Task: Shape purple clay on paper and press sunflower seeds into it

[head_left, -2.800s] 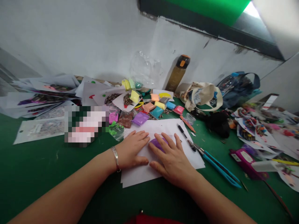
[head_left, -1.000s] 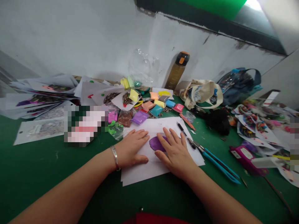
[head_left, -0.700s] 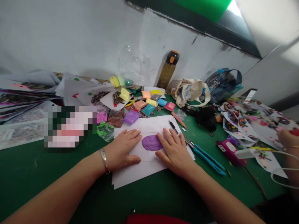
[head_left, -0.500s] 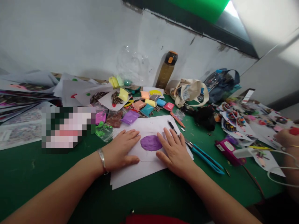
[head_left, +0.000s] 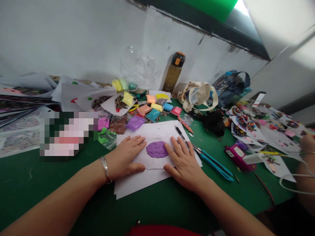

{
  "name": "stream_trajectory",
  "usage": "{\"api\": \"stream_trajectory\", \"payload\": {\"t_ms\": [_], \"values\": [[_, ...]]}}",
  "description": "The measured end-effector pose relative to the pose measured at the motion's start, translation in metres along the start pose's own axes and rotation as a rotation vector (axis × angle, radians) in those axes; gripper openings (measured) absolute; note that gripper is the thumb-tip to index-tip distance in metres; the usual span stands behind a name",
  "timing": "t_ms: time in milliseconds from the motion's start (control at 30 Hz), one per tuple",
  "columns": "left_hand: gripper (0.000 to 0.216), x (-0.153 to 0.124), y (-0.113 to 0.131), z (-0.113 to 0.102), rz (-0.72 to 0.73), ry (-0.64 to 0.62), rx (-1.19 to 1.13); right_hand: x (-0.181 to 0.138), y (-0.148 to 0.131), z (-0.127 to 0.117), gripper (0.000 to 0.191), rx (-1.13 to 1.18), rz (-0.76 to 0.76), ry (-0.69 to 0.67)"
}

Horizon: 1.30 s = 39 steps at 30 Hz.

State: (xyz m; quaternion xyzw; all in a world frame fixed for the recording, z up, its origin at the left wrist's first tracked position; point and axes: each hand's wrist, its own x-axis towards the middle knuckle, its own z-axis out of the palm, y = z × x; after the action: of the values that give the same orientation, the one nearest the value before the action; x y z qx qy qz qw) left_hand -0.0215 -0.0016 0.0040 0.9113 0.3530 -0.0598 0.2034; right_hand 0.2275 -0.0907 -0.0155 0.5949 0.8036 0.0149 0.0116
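Note:
A flattened purple clay patch (head_left: 157, 149) lies on white paper sheets (head_left: 137, 180) on the green table. My left hand (head_left: 126, 157) rests flat on the paper just left of the clay, fingers stretched out, a silver bracelet on the wrist. My right hand (head_left: 183, 160) lies flat just right of the clay, fingers spread, its index finger touching the clay's edge. Neither hand holds anything.
Small coloured clay packets (head_left: 150, 110) and seed-covered papers (head_left: 118, 103) lie behind the sheet. Blue-handled scissors (head_left: 214, 162), a pen (head_left: 180, 133), a brown bottle (head_left: 174, 72), bags (head_left: 200, 96) and printed sheets (head_left: 258, 131) crowd the right. Another person's hand (head_left: 307, 144) shows at the far right edge.
My right hand has slid right off the purple clay, uncovering it. The view has swung right, bringing another person's hand into sight. My left hand has stayed flat.

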Motion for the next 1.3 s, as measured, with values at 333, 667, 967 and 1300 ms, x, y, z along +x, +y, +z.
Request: {"api": "stream_trajectory", "payload": {"t_ms": [333, 667, 967, 1300], "values": [[0.078, 0.0002, 0.0009, -0.0009, 0.0, -0.003, 0.001, -0.001, -0.006, -0.0049, 0.066, -0.004, -0.051, 0.057], [0.077, 0.0, 0.0002, -0.0008, -0.002, 0.007, 0.021, -0.0002, -0.009, -0.0051, 0.067, 0.04, -0.075, 0.023], [0.076, -0.0006, -0.0002, -0.0002, 0.025, 0.043, 0.022, -0.0037, -0.0107, -0.0027, 0.067, 0.057, -0.049, 0.082], [0.076, -0.0048, 0.0014, 0.0018, 0.025, 0.075, 0.019, -0.0099, -0.0079, 0.0002, 0.066, 0.053, 0.002, 0.11]]}}
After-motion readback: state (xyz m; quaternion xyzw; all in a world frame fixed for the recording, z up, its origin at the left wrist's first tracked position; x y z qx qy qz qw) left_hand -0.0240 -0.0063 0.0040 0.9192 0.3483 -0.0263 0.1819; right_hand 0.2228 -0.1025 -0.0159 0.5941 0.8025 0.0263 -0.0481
